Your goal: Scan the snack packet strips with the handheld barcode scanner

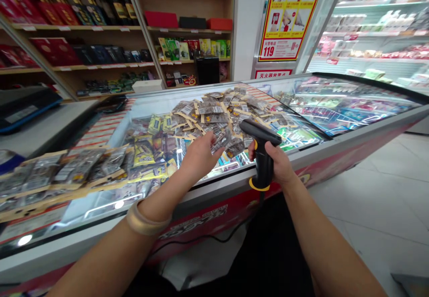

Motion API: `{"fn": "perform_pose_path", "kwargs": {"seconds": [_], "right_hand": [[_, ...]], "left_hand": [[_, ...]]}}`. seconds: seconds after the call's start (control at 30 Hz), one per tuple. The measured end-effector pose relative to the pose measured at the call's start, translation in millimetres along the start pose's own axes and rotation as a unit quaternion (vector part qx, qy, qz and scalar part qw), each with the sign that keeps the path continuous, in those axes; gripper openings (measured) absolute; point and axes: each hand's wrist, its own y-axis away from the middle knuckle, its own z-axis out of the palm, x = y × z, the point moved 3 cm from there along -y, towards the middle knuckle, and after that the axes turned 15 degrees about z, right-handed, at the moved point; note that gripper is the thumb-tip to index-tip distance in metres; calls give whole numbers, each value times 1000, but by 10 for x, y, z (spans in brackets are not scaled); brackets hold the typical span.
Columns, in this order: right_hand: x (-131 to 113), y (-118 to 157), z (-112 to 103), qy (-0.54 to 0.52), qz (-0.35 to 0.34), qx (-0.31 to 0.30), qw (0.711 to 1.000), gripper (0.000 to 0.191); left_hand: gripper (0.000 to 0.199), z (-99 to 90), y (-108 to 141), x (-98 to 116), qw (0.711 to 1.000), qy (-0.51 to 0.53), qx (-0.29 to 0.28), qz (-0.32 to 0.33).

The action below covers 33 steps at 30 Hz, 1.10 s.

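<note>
My right hand [276, 161] is wrapped around the grip of a black handheld barcode scanner [263, 161] with yellow trim, its head tilted toward the left. From its base a dark cable runs down and left. My left hand [201, 154] pinches a small clear snack packet [221, 140] at the near edge of a heap of similar packets [214, 109]. The heap lies on the glass lid of a chest freezer. A gold-coloured band circles my left wrist. More packets lie in a row [80, 167] at the left end of the glass.
The chest freezer [201, 201] has a pale rim and red front; bagged goods show through its glass. A counter with a dark device [28, 105] stands at left. Behind are stocked shelves [103, 67], a poster [290, 18] and a lit display fridge [375, 33].
</note>
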Motion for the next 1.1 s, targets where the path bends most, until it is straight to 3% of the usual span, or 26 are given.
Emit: {"fn": "perform_pose_path", "kwargs": {"seconds": [0.1, 0.27, 0.43, 0.73, 1.1], "right_hand": [[-5, 8, 45, -12, -5, -18, 1000, 42], [-24, 24, 253, -19, 14, -46, 999, 48], [-13, 37, 291, -15, 36, -62, 997, 47], [4, 52, 247, 8, 61, -81, 995, 48], [-4, 63, 255, 10, 38, -84, 996, 46]], "left_hand": [[19, -31, 141, -30, 995, 93, 31, -3], [16, 26, 283, -55, 982, 147, 117, -22], [15, 141, 291, 7, 984, 146, 101, -3], [12, 159, 313, -18, 983, 137, 122, -6], [14, 166, 317, -9, 981, 149, 119, -21]]}}
